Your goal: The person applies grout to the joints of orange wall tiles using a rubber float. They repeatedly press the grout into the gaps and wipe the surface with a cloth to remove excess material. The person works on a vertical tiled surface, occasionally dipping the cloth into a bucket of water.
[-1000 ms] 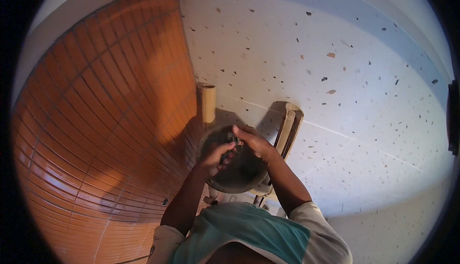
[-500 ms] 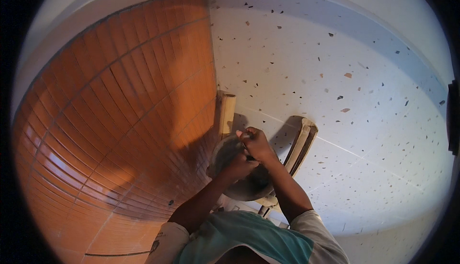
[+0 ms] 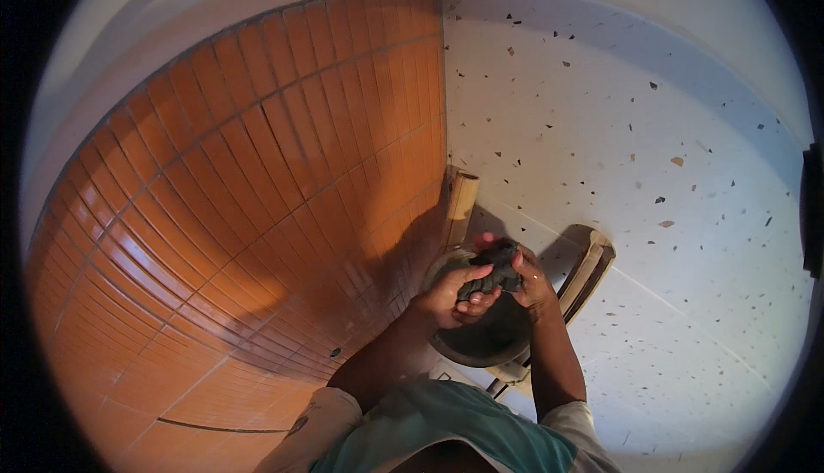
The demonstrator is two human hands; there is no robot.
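Both hands grip a dark, crumpled wet cloth (image 3: pixel 487 275) above a dark round bucket (image 3: pixel 476 348). My left hand (image 3: pixel 455 293) has its fingers wrapped round the lower left side of the cloth, thumb on top. My right hand (image 3: pixel 530 280) pinches the cloth's right side, fingers partly behind it. The bucket's inside is dark and partly hidden by my hands and forearms.
Glossy orange tiled wall (image 3: pixel 283 155) on the left meets a white speckled wall (image 3: pixel 627 130) at a corner. A wooden roll-like piece (image 3: pixel 465 191) stands near the corner; a longer wooden piece (image 3: pixel 592 250) lies right of the bucket.
The hands have shifted from crossed over the bucket to side by side, with more of the crumpled cloth showing. The whole scene sits further right and lower in view.
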